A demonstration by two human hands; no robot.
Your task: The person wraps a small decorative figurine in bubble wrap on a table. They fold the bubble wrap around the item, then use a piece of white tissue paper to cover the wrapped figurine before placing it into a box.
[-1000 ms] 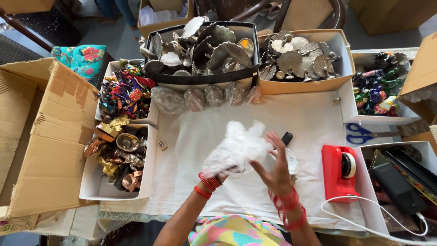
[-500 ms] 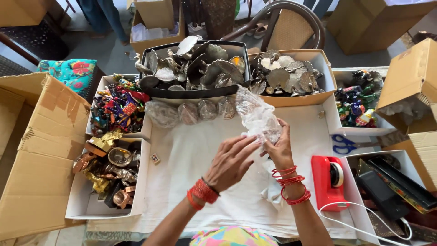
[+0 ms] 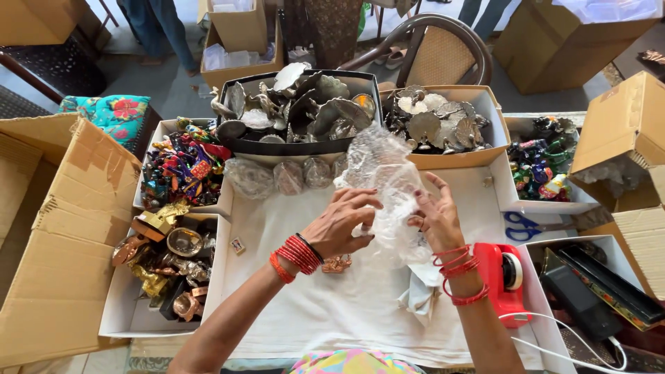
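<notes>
A sheet of clear bubble wrap is held up in the middle of the frame, over the white cloth. It is pinched by the left hand on one side and gripped by the right hand on the other. It looks light, soft and crinkly, so it is best held by its edges. A red tape holder is seen at the lower right.

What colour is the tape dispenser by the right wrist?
Red, seen in the head view: the tape dispenser sits beside the right hand.
</notes>
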